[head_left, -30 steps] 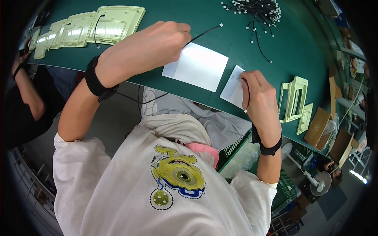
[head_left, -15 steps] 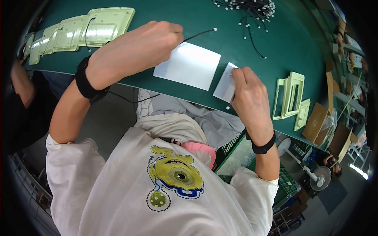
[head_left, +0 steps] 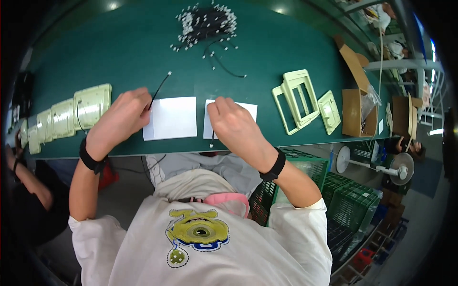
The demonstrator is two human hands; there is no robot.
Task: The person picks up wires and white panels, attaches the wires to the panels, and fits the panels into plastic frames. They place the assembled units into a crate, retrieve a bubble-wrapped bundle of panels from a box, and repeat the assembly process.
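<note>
My left hand (head_left: 125, 114) is closed in a pinch on a short black cable (head_left: 160, 88), whose white connector sticks out up and to the right. Beside its fingers lies a white sheet (head_left: 172, 119), flat at the table's near edge. My right hand (head_left: 236, 123) is closed over a second white sheet (head_left: 246, 109), covering its middle. Under its fingertips the end of another black cable (head_left: 212, 142) with a white connector shows, so it grips that cable; the rest is hidden by the hand.
A pile of black cables (head_left: 206, 26) with white connectors lies at the far middle. Pale green plastic panels (head_left: 92, 107) line the left, with pale green frames (head_left: 305, 97) on the right. Beyond stands an open cardboard box (head_left: 352, 112). A co-worker's arm (head_left: 31, 183) is at far left.
The whole view has swung, so the table's contents appear further left and more level. My right hand has shifted left across its sheet, uncovering the sheet's right part. Both hands stay closed.
</note>
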